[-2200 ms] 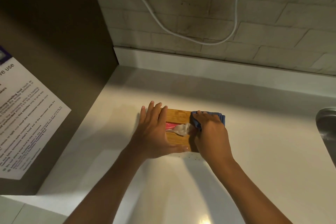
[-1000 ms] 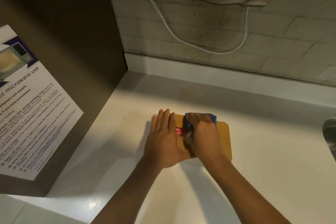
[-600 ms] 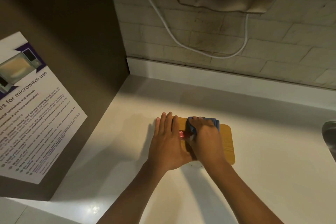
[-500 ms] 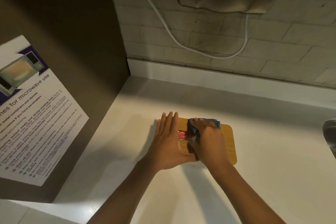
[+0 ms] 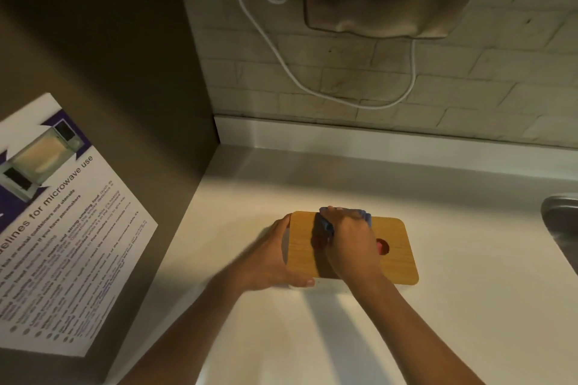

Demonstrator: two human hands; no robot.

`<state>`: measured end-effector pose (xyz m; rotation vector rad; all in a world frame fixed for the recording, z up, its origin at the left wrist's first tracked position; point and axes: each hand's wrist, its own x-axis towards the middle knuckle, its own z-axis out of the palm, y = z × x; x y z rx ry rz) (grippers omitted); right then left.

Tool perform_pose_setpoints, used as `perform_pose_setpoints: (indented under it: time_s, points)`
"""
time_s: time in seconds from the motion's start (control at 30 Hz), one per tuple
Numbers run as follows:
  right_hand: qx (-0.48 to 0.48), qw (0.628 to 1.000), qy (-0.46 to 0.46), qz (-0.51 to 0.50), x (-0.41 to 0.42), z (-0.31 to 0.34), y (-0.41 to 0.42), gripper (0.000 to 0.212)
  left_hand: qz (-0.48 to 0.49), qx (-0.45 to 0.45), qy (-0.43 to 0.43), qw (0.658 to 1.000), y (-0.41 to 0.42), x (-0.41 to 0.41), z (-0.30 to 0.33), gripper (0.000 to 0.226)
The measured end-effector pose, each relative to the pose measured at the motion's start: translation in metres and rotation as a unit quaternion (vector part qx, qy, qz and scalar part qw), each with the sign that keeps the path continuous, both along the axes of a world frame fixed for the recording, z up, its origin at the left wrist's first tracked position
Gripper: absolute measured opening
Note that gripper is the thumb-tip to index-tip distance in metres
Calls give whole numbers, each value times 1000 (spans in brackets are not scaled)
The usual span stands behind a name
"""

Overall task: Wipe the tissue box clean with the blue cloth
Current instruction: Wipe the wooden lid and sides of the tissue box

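Two bare forearms reach in from the bottom edge, with no sleeves, watch or bracelet showing. The left hand and right hand wear no gloves or rings. A short, unpainted thumbnail shows on the left.

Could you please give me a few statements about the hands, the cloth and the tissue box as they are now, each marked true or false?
1. The right hand presses the blue cloth on the wooden lid of the tissue box. True.
2. The left hand lies flat on top of the lid. False: it grips the box's left end.
3. The tissue box stands on the white counter. True.
4. The box sits inside the metal sink. False: the sink is apart, at the right edge.
5. A microwave notice hangs on the left wall. True.
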<state>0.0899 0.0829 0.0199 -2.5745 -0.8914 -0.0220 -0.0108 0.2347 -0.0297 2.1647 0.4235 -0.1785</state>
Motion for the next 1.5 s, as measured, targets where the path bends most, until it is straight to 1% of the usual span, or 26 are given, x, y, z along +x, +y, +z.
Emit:
perform_pose_setpoints:
  time_s: [0.1, 0.17, 0.2, 0.27, 0.33, 0.4, 0.47, 0.53, 0.6, 0.73, 0.87, 0.9, 0.97, 1.03, 1.1, 1.17, 1.2, 1.23, 1.27, 1.3, 1.33, 1.37, 1.4, 1.43, 1.47, 1.5]
  points:
    - [-5, 997, -42, 63, -19, 0, 7, 21, 4, -6, -54, 998, 0, -1, -7, 108]
    - [-4, 996, -31, 84, -18, -1, -5, 22, 5, -13, -52, 999, 1, 0, -13, 123]
    - [-10, 997, -21, 75, -13, -1, -12, 24, 4, -18, -40, 999, 2, 0, -14, 132]
    - [-26, 999, -7, 33, 0, 2, -16, 24, -1, -26, -37, 999, 1, 0, -14, 134]
    - [-28, 999, -8, 25, 4, 7, 0, 22, -3, -18, -37, 999, 2, 0, -13, 128]
    - [-30, 998, -8, 50, -9, 8, 21, 20, 2, -7, -58, 998, 0, 2, -11, 115]
    - [-14, 997, -14, 81, -26, 4, 29, 19, 8, 0, -90, 996, 1, 4, -17, 113]
    - [11, 995, -14, 100, -32, 0, 18, 25, 16, -4, -110, 994, 2, 6, -24, 115]
    - [-1, 996, -9, 89, -23, 4, 10, 30, 17, 3, -121, 993, -1, 4, -19, 108]
    - [7, 999, -12, 48, -13, 8, 35, 20, 3, 8, -136, 991, -1, 0, -21, 108]
    - [22, 995, -14, 96, -38, -5, 38, 28, 9, -30, -178, 984, -1, 5, -32, 81]
    - [18, 995, -15, 102, -37, -7, 30, 27, 16, -27, -177, 984, -1, 6, -33, 85]
    - [-2, 996, -16, 92, -26, -7, 22, 19, 25, -15, -162, 986, 0, 3, -32, 104]
    - [-14, 997, -20, 69, -15, -3, 29, 19, 24, 24, -141, 989, 0, 0, -30, 110]
    - [-24, 997, -43, 52, -17, 1, 44, 17, 20, 0, -144, 989, -2, -2, -22, 97]
    - [-17, 997, -46, 66, -29, 0, 50, 17, 17, -54, -181, 982, -5, -1, -16, 63]
    - [-1, 996, -46, 80, -36, -3, 47, 16, 7, -58, -192, 980, -7, -1, -11, 43]
    - [17, 994, -54, 95, -40, -7, 40, 16, 2, -68, -192, 979, -10, -1, -5, 34]
    - [24, 993, -53, 102, -43, -10, 34, 16, -1, -59, -192, 980, -11, 0, -4, 33]
    - [27, 994, -47, 99, -43, -10, 30, 18, 17, -102, -185, 977, -9, 0, -7, 28]
    - [26, 995, -32, 91, -41, -8, 30, 21, 35, -128, -163, 978, -4, 0, -14, 33]
    - [24, 996, -27, 85, -37, -7, 34, 25, 27, -154, -128, 979, -3, 1, -20, 58]
    - [20, 997, -25, 76, -34, -6, 39, 28, 13, -105, -87, 991, -4, -1, -21, 87]
    - [14, 997, -24, 69, -32, -4, 45, 27, 2, -89, -64, 994, -4, -2, -21, 104]
    - [2, 998, -20, 59, -32, -2, 49, 25, -2, -106, -86, 991, -2, -4, -25, 106]
    - [-3, 998, -22, 52, -34, -3, 51, 22, 2, -130, -124, 984, -2, -6, -22, 100]
